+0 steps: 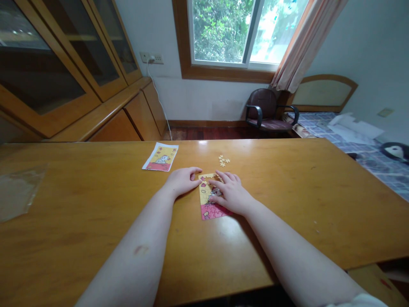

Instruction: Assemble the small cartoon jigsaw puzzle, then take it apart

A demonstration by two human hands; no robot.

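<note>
A jigsaw puzzle (204,198) in yellow and pink lies on the wooden table in front of me, partly covered by my right hand. Its upper part has a gap inside the border. My left hand (184,181) rests at the puzzle's left edge, thumb and forefinger apart around the upper left corner, with nothing seen between them. Spread over the puzzle's right side, my right hand (230,192) has its fingers stretched out on the pieces. Several loose puzzle pieces (222,161) lie just beyond the puzzle, pale side up. A printed reference picture (162,157) lies farther left.
A clear plastic bag (19,192) lies at the table's left. The wooden table (303,192) ends at a far edge, with a cabinet (111,102) behind left. Beyond stand an office chair (266,108) and a bed (383,166).
</note>
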